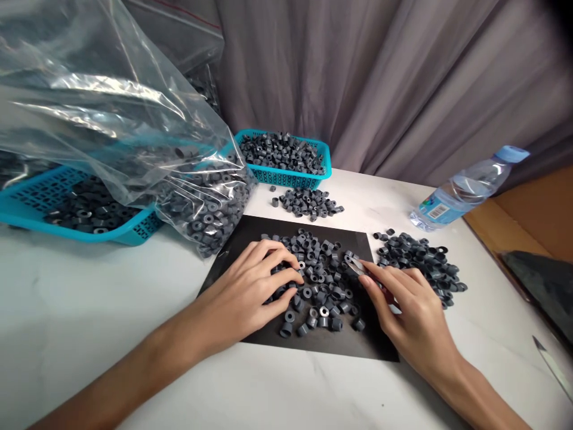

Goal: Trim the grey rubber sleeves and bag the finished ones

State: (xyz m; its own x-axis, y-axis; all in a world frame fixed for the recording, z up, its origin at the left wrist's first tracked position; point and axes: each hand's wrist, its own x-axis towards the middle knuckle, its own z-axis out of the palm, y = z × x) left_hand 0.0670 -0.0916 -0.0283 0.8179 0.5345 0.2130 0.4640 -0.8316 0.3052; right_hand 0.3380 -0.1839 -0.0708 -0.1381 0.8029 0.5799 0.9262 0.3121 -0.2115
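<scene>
- my left hand [257,280] lies palm down on the black rectangular mat [313,343], fingers spread and curled over the left edge of the loose heap of small grey ring-shaped parts [320,280]; its grip is open, closed on nothing, fingertips touching the rings.
- my right hand [409,313] rests at the mat's right edge, thumb and forefinger pinched on a pair of thin metal tweezers [353,264]; the tips point into the heap's upper right side. whether a ring sits between the tips i cannot tell.
- the heap covers the middle of the mat, which lies flat on the white marble-look table [67,322].
- a second pile of grey rings [421,257] sits on the table just right of the mat, and a smaller pile [308,202] just behind it.
- behind that stands a turquoise plastic basket [286,174] full of rings.
- at left, another turquoise basket [36,209] and a clear plastic bag [111,107] with rings spilling toward the mat.
- a clear plastic water bottle with a blue cap [465,188] lies on its side at right.
</scene>
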